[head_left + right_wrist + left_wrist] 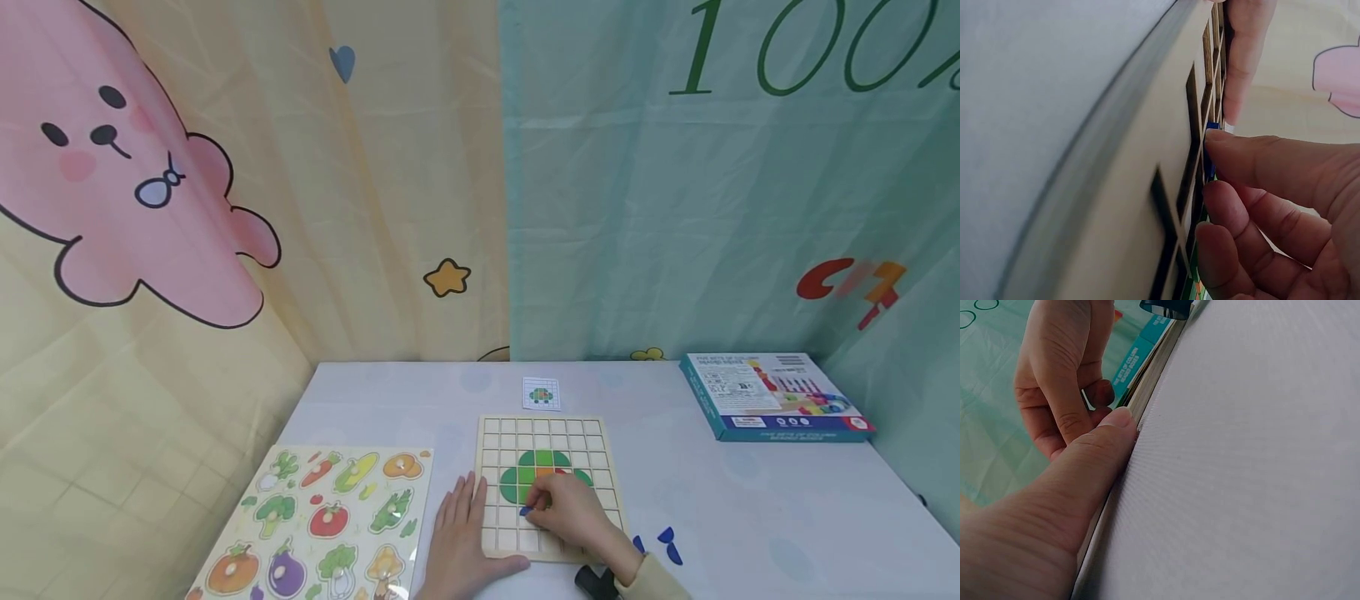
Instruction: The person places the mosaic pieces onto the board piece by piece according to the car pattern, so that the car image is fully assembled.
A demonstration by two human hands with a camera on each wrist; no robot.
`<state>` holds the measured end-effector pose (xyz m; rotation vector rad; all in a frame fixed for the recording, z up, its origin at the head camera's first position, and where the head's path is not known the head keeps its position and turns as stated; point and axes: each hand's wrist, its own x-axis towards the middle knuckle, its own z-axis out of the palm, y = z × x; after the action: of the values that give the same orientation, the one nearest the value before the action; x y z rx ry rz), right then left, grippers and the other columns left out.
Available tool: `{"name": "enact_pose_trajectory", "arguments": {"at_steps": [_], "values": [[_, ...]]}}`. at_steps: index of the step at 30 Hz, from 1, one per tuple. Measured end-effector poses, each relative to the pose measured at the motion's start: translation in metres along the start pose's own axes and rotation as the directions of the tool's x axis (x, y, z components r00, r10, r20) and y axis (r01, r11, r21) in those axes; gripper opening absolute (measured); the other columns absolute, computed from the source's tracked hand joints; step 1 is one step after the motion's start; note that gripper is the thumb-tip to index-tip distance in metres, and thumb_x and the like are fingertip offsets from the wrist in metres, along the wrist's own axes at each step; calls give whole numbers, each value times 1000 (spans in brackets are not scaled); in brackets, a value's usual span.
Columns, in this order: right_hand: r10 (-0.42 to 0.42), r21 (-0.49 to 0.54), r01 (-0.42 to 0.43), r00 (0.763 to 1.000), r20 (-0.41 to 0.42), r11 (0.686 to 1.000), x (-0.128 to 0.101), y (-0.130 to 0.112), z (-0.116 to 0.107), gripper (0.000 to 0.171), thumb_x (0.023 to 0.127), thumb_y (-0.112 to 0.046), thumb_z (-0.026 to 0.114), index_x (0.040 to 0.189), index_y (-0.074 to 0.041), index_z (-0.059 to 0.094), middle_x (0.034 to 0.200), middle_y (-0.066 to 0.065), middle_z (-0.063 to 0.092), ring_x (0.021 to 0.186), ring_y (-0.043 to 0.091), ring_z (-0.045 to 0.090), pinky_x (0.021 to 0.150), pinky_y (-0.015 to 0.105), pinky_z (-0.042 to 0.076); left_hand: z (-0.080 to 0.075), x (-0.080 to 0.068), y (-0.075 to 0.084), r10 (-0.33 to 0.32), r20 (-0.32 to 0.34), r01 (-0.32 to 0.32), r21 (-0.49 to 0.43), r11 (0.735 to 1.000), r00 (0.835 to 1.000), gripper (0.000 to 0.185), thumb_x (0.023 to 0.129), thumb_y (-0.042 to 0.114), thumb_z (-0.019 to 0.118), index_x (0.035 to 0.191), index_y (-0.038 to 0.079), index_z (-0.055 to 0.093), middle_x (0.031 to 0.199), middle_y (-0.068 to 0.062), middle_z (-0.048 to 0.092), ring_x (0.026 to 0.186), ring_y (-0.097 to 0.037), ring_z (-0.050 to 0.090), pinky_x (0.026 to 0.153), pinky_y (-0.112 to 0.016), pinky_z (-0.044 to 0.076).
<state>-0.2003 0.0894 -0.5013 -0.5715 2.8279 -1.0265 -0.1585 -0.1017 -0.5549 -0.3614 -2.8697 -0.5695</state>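
A wooden grid board (498, 537) lies on the table, with green pieces (517, 483) and an orange piece (543, 472) set in its middle squares. My left hand (467, 537) rests along the board's left edge, fingers straight, thumb against the near edge. Over the board, my right hand (570, 510) pinches a small blue piece (1211, 150) between thumb and fingers, down at the grid below the green pieces. It hides part of the pattern. Several loose blue pieces (674, 553) lie right of the board. Behind the board is a small pattern card (541, 394).
A sheet with vegetable pictures (307, 533) lies at the left of the table (780, 517). At the back right sits a flat game box (776, 398). A black object (595, 582) is partly under the right wrist. Printed curtains (405, 192) hang behind.
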Motion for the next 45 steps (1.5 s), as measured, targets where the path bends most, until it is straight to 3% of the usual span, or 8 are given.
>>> {"name": "enact_pose_trajectory", "arguments": {"at_steps": [9, 15, 21, 26, 33, 45], "values": [[0, -1, 0, 1000, -2, 1000, 0, 0, 0, 14, 71, -17, 81, 73, -21, 67, 61, -16, 51, 57, 3, 45, 54, 23, 38, -3, 2, 1, -21, 55, 21, -3, 1000, 998, 123, 61, 89, 49, 148, 4, 29, 153, -16, 23, 141, -32, 16, 112, -47, 16], [14, 13, -14, 1000, -2, 1000, -5, 0, -6, 13, 72, -21, 80, 75, -21, 67, 64, -16, 51, 58, 4, 45, 53, 23, 38, -2, 2, 1, -12, 40, 12, -6, 1000, 999, 123, 61, 88, 50, 148, 4, 30, 153, -16, 24, 140, -33, 18, 112, -48, 17], [27, 44, -26, 999, -21, 999, -20, 8, -25, 12, 78, -23, 77, 75, -23, 66, 65, -15, 51, 57, 6, 45, 49, 22, 39, -1, 1, 1, 1, 22, 0, -12, 1000, 1000, 123, 61, 88, 52, 148, 3, 30, 152, -15, 25, 140, -33, 18, 112, -48, 17], [90, 41, -88, 994, -67, 995, -34, 23, -48, 10, 81, -22, 75, 75, -22, 67, 64, -14, 52, 57, 7, 45, 48, 22, 39, 0, 0, 0, -5, 33, 6, -27, 1000, 999, 122, 61, 87, 54, 148, 4, 30, 153, -15, 24, 140, -33, 17, 112, -47, 16], [307, 74, -301, 946, -101, 951, -54, 47, -77, 5, 83, -18, 74, 81, -16, 70, 67, -6, 53, 61, 14, 45, 48, 24, 37, -2, 0, -1, 5, 17, -5, -21, 1000, 1000, 122, 61, 86, 54, 147, 3, 31, 152, -16, 26, 140, -33, 18, 112, -46, 15], [461, -16, -461, 887, -29, 887, -77, 85, -91, 19, 76, -21, 79, 87, -9, 68, 72, -1, 53, 68, 16, 46, 60, 30, 42, 0, 0, -2, -6, 33, 8, -40, 999, 999, 122, 61, 87, 53, 148, 4, 30, 153, -14, 24, 140, -32, 17, 112, -47, 16]]}}
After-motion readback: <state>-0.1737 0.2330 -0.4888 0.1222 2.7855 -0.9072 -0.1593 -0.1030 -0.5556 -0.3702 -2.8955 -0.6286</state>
